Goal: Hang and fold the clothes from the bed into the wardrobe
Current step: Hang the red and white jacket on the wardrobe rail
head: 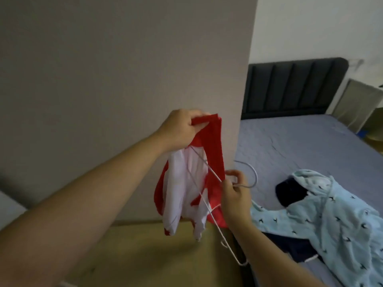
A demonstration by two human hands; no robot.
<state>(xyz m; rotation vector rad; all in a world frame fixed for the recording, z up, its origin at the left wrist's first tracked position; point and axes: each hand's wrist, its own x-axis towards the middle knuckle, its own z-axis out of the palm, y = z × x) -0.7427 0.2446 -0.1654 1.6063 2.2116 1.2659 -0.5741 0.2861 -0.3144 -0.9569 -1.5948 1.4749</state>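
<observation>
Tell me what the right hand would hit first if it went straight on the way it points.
Probably the red and white garment, hanging just ahead of the right hand, which grips the white hanger; the left hand holds the garment up. Depth is unclear.

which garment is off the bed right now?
The red-and-white garment, gripped at its top by the left hand. The pale blue patterned garment and the dark navy garment both lie on the bed.

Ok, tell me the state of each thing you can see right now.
Shirt: hangs limp, top gripped by left hand.
Hanger: held at its neck by right hand, tilted.
Blue garment: crumpled on the bed.
Dark garment: on the bed, partly covered by the blue one.
</observation>
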